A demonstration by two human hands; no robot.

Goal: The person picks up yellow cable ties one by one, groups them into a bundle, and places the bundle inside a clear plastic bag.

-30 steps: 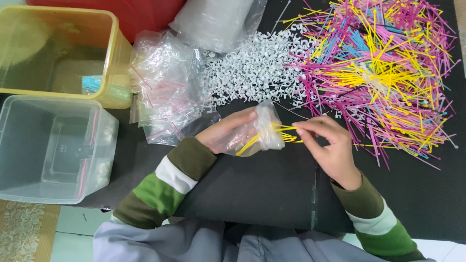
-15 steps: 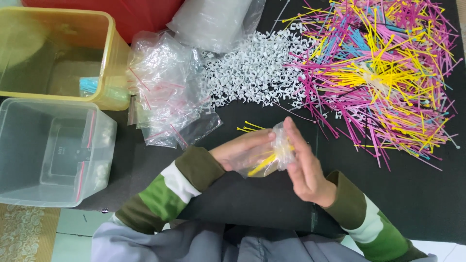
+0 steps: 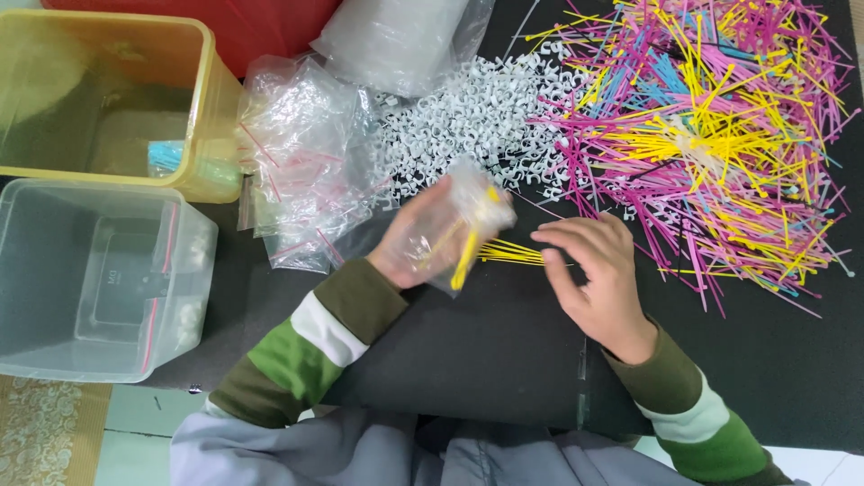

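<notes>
My left hand point(image 3: 409, 243) holds a small clear plastic bag point(image 3: 454, 225) with a few yellow cable ties inside, lifted and tilted above the black mat point(image 3: 486, 351). A short bundle of yellow cable ties point(image 3: 513, 253) lies on the mat just right of the bag. My right hand point(image 3: 594, 270) rests over the mat with fingers spread, fingertips touching the end of that yellow bundle. A big heap of pink, yellow and blue cable ties point(image 3: 702, 117) lies beyond my right hand, and a heap of small white clips point(image 3: 468, 121) lies beyond the bag.
A pile of empty clear zip bags point(image 3: 301, 162) lies left of the clips, with a larger clear bag point(image 3: 396, 36) behind. A yellow plastic bin point(image 3: 117, 99) and a clear plastic bin point(image 3: 99, 279) stand at the left. A red container point(image 3: 261, 27) shows at the top.
My left hand has lifted the bag up and to the left. My right hand has left the bag and moved right, down onto the yellow ties on the mat.
</notes>
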